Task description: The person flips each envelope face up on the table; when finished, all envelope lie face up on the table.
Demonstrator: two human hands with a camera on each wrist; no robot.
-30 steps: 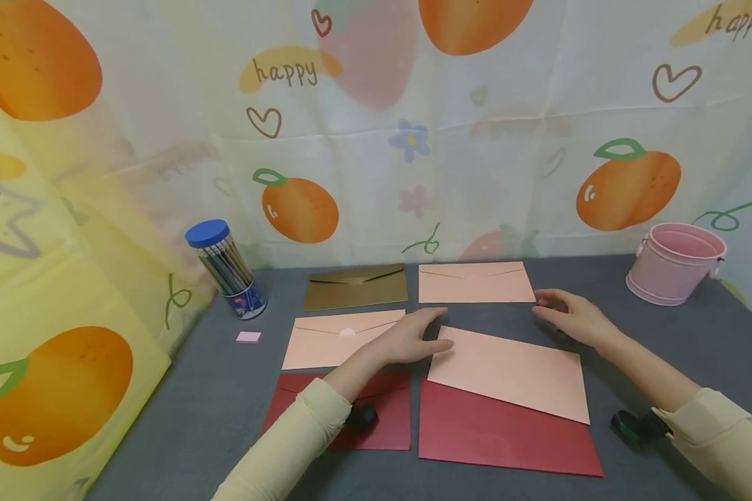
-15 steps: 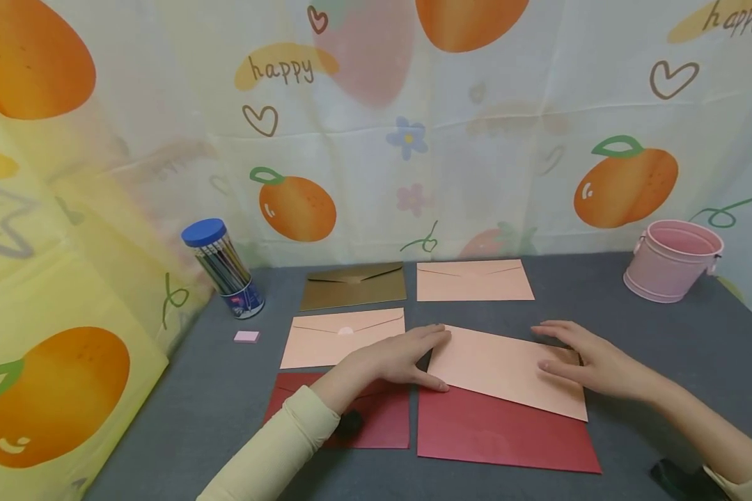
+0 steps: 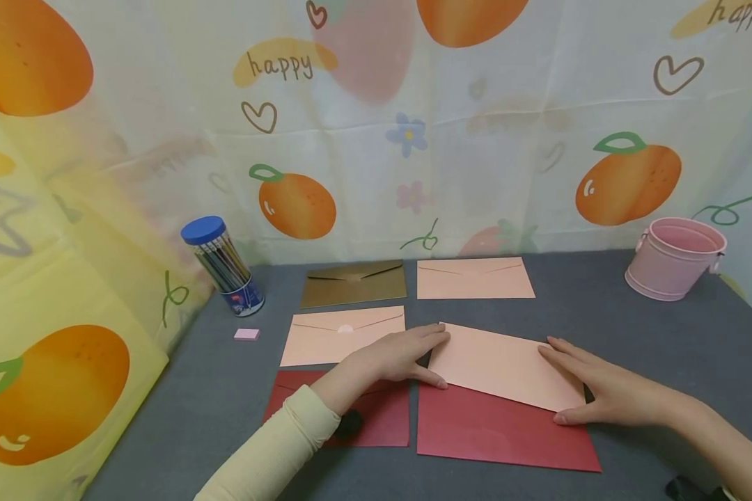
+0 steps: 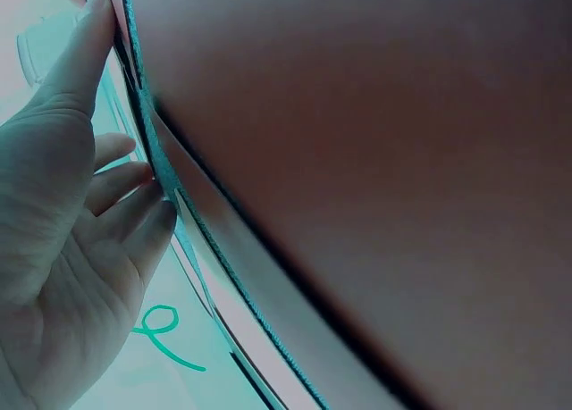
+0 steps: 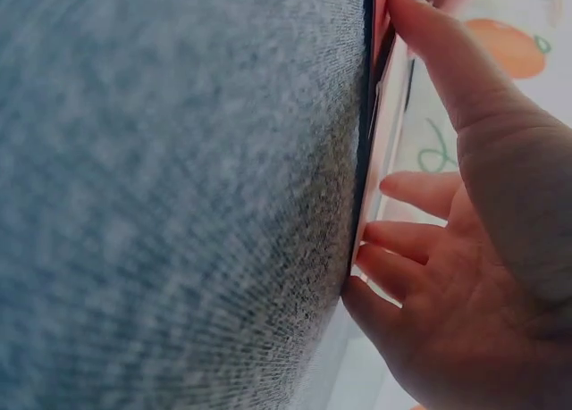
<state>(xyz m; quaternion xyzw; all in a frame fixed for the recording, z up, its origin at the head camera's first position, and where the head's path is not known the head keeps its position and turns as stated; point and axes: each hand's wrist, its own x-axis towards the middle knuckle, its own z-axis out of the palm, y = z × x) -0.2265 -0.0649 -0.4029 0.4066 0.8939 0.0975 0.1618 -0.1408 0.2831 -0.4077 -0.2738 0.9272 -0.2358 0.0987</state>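
A plain pale pink envelope lies slantwise over the larger red envelope, covering its upper part. My left hand is at the pink envelope's left end, fingertips by the upper corner and thumb by the lower one. At the right end, my right hand touches it, fingers over the upper edge and thumb beside the lower edge. The fingers of both hands are spread and mostly straight. In the wrist views the left thumb and right thumb point along the envelope edges.
Under my left forearm lies another red envelope. Behind it are a pink envelope with a round seal, a gold envelope and a further pink one. A pencil tub, a pink eraser and a pink bucket stand around.
My right hand has come from beside the back pink envelope, down and toward me, to the slanted envelope's right end. My left thumb has shifted down to its lower left corner.
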